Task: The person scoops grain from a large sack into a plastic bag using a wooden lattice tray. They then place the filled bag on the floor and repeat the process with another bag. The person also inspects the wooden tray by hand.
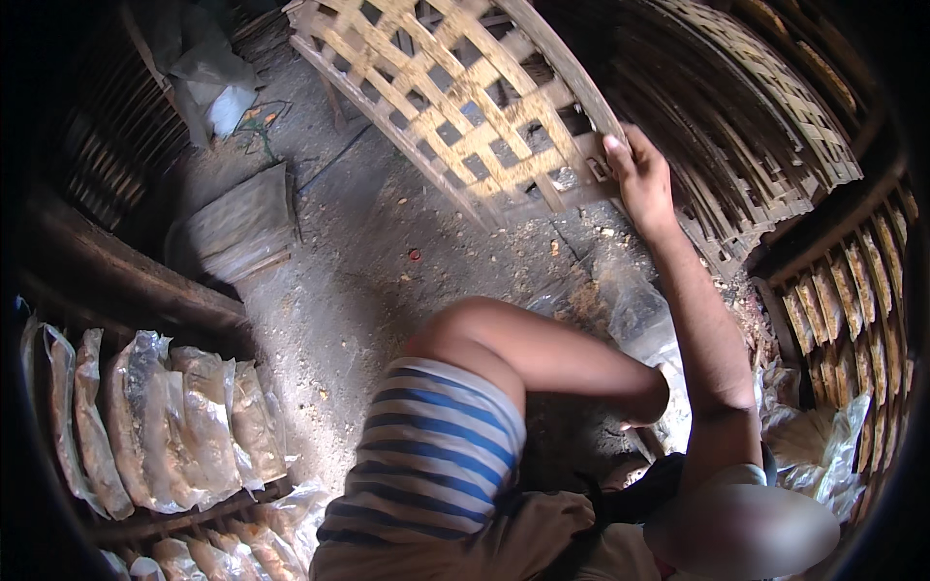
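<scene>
My right hand (643, 178) grips the near right corner of a woven bamboo rack (465, 102), its thumb over the wooden edge strip. The rack is an open lattice of flat strips in a wooden frame, held tilted above the floor, and its far end runs out of the picture at the top. Just right of the hand stands a stack of similar woven bamboo racks (726, 145), leaning close together. My left hand is out of view. A bent bare leg (501, 341) in blue-and-white striped shorts (436, 450) fills the lower middle.
Slabs in clear plastic (182, 428) stand in rows on a shelf at left. Brown-edged slabs (843, 298) fill slatted shelves at right. A wooden board-like block (243, 221) lies on the crumb-strewn floor (363, 269). Crumpled plastic sheeting (639, 312) lies beside the leg.
</scene>
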`<state>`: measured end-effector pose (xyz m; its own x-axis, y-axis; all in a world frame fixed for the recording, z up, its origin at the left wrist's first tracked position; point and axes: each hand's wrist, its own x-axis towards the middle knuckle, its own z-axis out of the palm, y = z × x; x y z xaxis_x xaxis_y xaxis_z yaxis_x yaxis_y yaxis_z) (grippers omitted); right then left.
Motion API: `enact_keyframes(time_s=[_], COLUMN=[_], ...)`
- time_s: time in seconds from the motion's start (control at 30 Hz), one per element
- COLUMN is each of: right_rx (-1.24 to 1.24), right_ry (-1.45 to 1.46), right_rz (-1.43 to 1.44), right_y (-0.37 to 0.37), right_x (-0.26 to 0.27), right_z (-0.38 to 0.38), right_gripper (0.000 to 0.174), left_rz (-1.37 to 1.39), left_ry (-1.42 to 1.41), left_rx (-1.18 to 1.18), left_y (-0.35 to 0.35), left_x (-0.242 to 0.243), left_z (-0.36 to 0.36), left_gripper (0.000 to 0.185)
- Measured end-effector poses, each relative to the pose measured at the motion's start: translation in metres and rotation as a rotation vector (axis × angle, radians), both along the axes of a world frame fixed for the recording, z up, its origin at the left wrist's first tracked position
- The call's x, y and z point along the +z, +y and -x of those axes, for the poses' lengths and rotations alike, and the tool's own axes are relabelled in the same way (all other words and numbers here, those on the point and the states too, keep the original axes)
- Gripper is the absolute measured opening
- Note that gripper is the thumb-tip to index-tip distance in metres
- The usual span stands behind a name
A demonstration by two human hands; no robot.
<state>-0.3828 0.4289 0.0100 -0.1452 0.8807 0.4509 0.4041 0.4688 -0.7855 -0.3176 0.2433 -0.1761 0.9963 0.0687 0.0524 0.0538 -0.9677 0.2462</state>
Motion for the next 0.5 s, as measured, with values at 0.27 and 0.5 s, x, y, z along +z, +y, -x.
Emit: enact_keyframes(time_s=[0.27, 0.5], right_rx=[0.123, 0.358], right_ry=[0.488, 0.802], right_rz=[0.540, 0.572], right_y=[-0.015, -0.027], right_x=[-0.131, -0.198], right_z=[-0.066, -0.089], right_gripper=[0.023, 0.017], left_rz=[0.413, -0.628], left_ry=[-0.191, -1.237], left_rx=[0.437, 2.024], left_y=[0.114, 0.184], left_x=[0.309, 0.285], left_z=[0.238, 0.500], left_gripper=[0.043, 0.076])
